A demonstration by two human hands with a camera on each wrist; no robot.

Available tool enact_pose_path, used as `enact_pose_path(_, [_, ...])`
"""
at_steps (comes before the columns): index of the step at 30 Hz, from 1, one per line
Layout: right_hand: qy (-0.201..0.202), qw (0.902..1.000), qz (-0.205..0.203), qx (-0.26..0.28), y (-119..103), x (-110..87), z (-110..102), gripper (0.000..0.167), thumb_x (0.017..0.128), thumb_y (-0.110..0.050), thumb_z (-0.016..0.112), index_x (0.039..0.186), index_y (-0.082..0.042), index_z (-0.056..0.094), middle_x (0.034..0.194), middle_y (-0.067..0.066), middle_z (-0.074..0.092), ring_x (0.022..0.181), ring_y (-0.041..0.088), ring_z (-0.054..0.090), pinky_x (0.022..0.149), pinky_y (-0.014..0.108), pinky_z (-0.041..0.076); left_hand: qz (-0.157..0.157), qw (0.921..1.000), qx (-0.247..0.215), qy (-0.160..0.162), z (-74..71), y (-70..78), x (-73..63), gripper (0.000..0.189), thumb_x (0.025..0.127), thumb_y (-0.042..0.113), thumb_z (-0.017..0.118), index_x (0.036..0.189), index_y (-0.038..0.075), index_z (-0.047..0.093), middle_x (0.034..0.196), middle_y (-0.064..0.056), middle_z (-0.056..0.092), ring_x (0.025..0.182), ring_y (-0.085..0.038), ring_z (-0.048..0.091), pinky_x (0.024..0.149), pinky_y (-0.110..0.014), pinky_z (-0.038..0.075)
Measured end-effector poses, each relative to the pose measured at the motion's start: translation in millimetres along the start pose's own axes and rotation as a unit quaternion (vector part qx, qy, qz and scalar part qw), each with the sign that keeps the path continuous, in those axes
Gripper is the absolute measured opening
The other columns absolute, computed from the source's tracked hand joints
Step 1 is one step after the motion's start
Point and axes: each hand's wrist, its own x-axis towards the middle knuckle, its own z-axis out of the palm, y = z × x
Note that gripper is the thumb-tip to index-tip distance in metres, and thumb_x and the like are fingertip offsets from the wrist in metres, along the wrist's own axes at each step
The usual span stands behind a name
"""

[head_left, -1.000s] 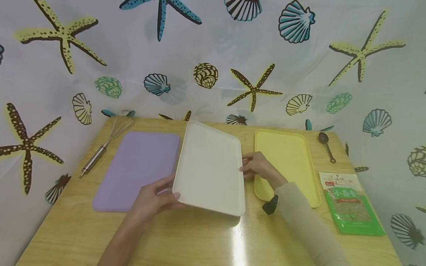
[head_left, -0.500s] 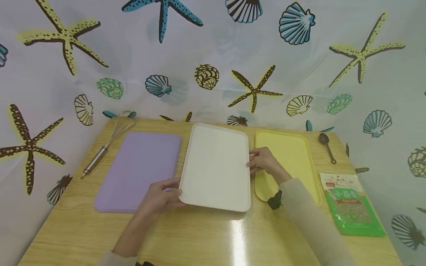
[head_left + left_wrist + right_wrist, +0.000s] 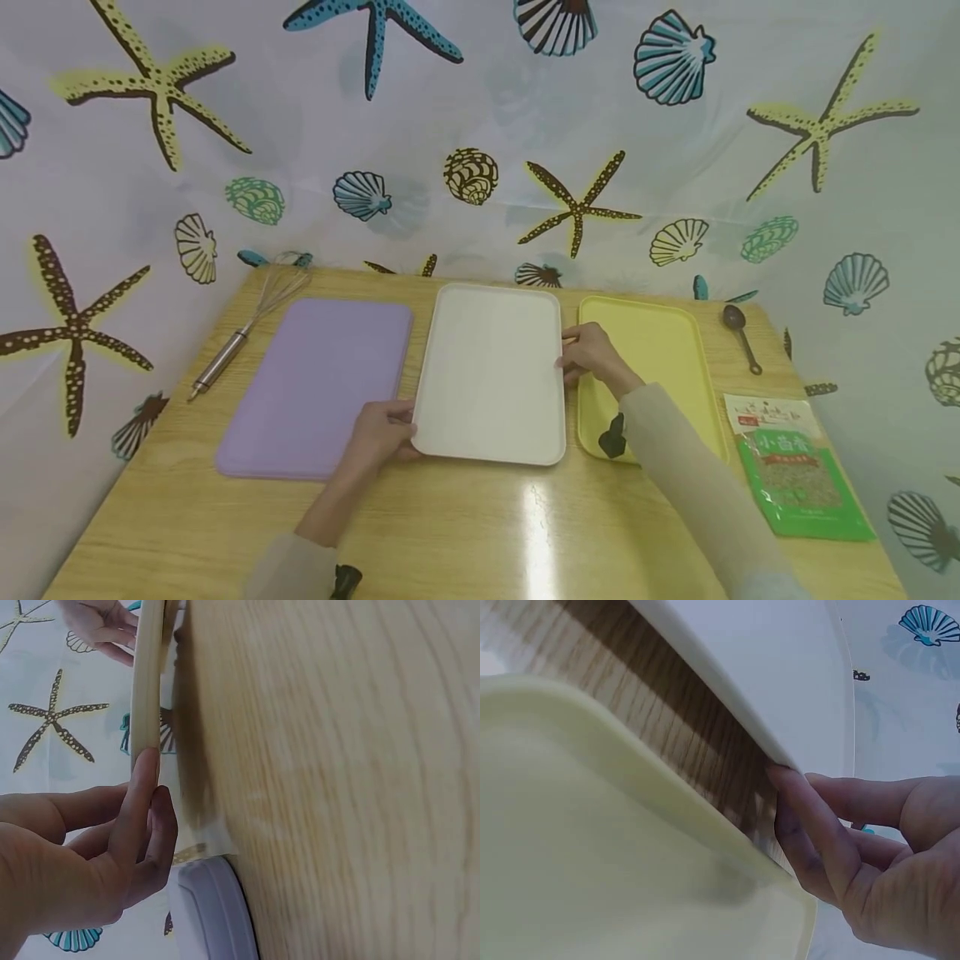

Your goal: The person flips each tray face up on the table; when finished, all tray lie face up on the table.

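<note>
A white rectangular tray (image 3: pixel 491 375) lies between a purple tray (image 3: pixel 322 383) and a yellow tray (image 3: pixel 652 358) in the head view. My left hand (image 3: pixel 381 435) pinches its left edge near the front corner, and my right hand (image 3: pixel 591 350) pinches the right edge about midway. In the left wrist view a shadowed gap parts the white tray's rim (image 3: pixel 148 682) from the tabletop, so it is slightly raised. The right wrist view has my right hand's fingers (image 3: pixel 814 825) at the white rim, just above the yellow tray's edge.
A whisk (image 3: pixel 243 333) lies beyond the purple tray at the left. To the right are a dark spoon (image 3: pixel 742 337) and a green-and-white seasoning packet (image 3: pixel 798 471). The wooden table (image 3: pixel 450 533) meets a curtain (image 3: pixel 420 108) printed with shells and starfish at the back.
The white tray has gone from tilted to nearly level and shifted a little right, lowering toward the table between the other two trays. Both hands keep hold of it.
</note>
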Motion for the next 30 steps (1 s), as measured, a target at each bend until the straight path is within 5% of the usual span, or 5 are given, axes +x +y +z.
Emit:
enact_pose_path(10, [0.017,0.9994,0.018,-0.025,0,9.6,2,0.058,0.080,0.015,0.061,0.136,0.014,0.043,0.118,0.034,0.059,0.074,0.031,0.071,0.058,0.035,0.060,0.037,0.9953,0.089,0.012,8.7,-4.7,12.4,0.043,0.082,-0.019,0.054,0.125,-0.019,0.051,0.099,-0.032,0.062,0.080,-0.037,0.068,0.061,-0.033,0.060])
enact_pose_path(23, [0.043,0.9965,0.036,-0.062,5,22.4,6,0.058,0.078,0.017,0.065,0.133,0.014,0.046,0.117,0.032,0.058,0.072,0.028,0.070,0.055,0.031,0.059,0.050,0.9883,0.143,0.010,12.1,-8.0,21.5,0.043,0.081,-0.019,0.052,0.124,-0.019,0.051,0.103,-0.036,0.061,0.069,-0.033,0.069,0.055,-0.030,0.059])
enact_pose_path(30, [0.070,0.9912,0.019,-0.111,5,26.4,8,0.051,0.075,0.017,0.064,0.125,0.015,0.054,0.112,0.034,0.060,0.055,0.022,0.066,0.049,0.030,0.058,0.069,0.9860,0.152,0.009,14.9,-3.8,21.4,0.043,0.078,-0.020,0.049,0.120,-0.017,0.057,0.091,-0.030,0.065,0.068,-0.033,0.069,0.054,-0.031,0.059])
